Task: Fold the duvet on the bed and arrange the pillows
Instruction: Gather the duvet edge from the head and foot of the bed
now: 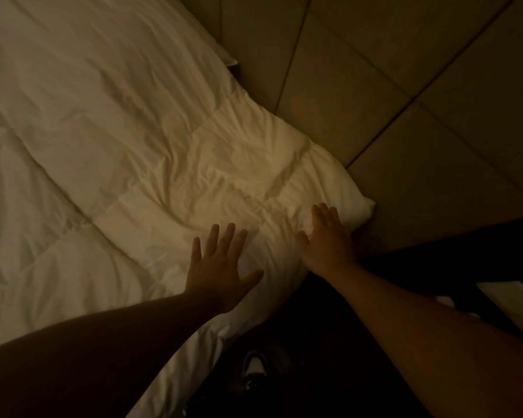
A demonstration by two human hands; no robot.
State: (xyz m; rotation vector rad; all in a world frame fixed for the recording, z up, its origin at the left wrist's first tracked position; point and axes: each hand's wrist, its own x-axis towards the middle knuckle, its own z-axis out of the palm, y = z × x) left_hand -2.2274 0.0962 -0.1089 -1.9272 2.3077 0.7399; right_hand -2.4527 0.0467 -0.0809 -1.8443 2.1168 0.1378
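The thick white quilted duvet (139, 152) is lying across the bed, filling the left and centre of the view, with one puffy corner reaching toward the padded beige panelled headboard wall (405, 95) at the right. The left hand (221, 267) is lying flat on the duvet near its near edge, fingers straight and spread apart, thumb out to the side, pinching nothing. The right hand (329, 239) is resting palm-down on the bulging corner just beside the wall, fingers straight and close together, the thumb angled away; it is pressing or smoothing rather than gripping. A second white fabric corner (227, 57), possibly a pillow, is showing at the top against the wall, though the dim light is making that hard to confirm. Below the bed edge a dark shoe with a white toe (254, 369) is standing on the dark floor, and a pale flat object (514, 300) is sitting at the far right. Judging from this, the hands are flattening the duvet and neither has a hold for folding. With open palms only, the slippery cover may be sliding over the filling, so the fold could be coming out lopsided, and the overhanging near edge may be slipping toward the floor if pushed.
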